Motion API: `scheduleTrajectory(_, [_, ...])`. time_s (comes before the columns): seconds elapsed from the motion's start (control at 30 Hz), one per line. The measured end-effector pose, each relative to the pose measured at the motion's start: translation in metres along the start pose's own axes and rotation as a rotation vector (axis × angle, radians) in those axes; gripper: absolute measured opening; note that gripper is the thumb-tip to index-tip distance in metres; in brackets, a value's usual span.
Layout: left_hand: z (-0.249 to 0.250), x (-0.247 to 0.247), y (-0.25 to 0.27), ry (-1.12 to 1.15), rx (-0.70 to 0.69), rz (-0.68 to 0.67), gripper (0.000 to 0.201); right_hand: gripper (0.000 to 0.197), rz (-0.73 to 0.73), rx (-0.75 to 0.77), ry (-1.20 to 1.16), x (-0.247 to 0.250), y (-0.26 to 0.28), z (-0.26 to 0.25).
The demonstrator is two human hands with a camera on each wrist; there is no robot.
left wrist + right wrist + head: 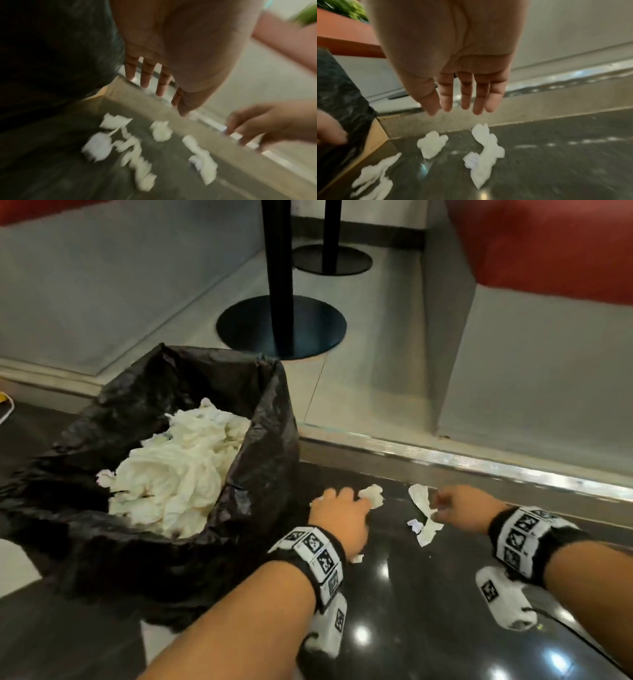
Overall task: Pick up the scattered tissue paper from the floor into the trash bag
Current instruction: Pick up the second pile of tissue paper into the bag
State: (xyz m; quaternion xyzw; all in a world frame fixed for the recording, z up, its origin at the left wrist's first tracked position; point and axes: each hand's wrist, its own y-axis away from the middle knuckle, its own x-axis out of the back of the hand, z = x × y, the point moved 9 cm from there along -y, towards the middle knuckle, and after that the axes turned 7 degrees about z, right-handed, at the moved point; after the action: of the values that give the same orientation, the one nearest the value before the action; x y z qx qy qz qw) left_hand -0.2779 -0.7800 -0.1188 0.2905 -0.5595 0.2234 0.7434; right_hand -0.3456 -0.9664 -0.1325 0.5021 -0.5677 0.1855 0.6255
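A black trash bag (267, 419) stands open on the left, heaped with white tissue (178, 470). On the dark glossy floor to its right lie a crumpled tissue (371, 495), a long twisted tissue (423, 508) and a small scrap (357, 558). My left hand (339, 505) hovers by the crumpled piece, fingers straight and holding nothing (161, 83). My right hand (455, 506) reaches over the long tissue (485, 150), its fingers (465, 94) also straight and empty. More pieces (135, 159) lie under the left palm, next to the bag (51, 54).
A raised grey step with a shiny metal edge strip (479, 463) runs just beyond the tissues. On it stand two black table pedestals (281, 326) (330, 260) and grey seat bases topped with red cushions (548, 244). Glossy floor extends to the right.
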Motion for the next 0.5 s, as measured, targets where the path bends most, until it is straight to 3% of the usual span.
scheduleTrajectory(0.1, [-0.021,-0.081,-0.002,-0.007,0.061,-0.156,0.052,0.017,-0.016,0.025,-0.035,-0.018,-0.005,0.023])
scheduleTrajectory(0.2, [-0.039,-0.143,0.006,-0.073,0.078,-0.310,0.059,0.041,-0.012,0.082,0.005,-0.032,-0.016,0.032])
scheduleTrajectory(0.3, [-0.040,-0.153,0.008,-0.080,0.089,-0.266,0.042,0.052,-0.005,0.079,-0.038,-0.046,-0.030,0.036])
scheduleTrajectory(0.37, [-0.041,-0.143,0.006,-0.138,0.093,-0.150,0.029,0.056,-0.002,0.074,-0.048,-0.056,-0.040,0.034])
scheduleTrajectory(0.4, [-0.039,-0.145,0.005,-0.142,0.072,-0.181,0.023,0.059,-0.010,0.074,-0.044,-0.061,-0.044,0.032])
scheduleTrajectory(0.5, [-0.038,-0.135,0.002,-0.038,0.042,-0.182,0.026,0.064,-0.093,0.053,-0.012,-0.084,-0.054,0.025])
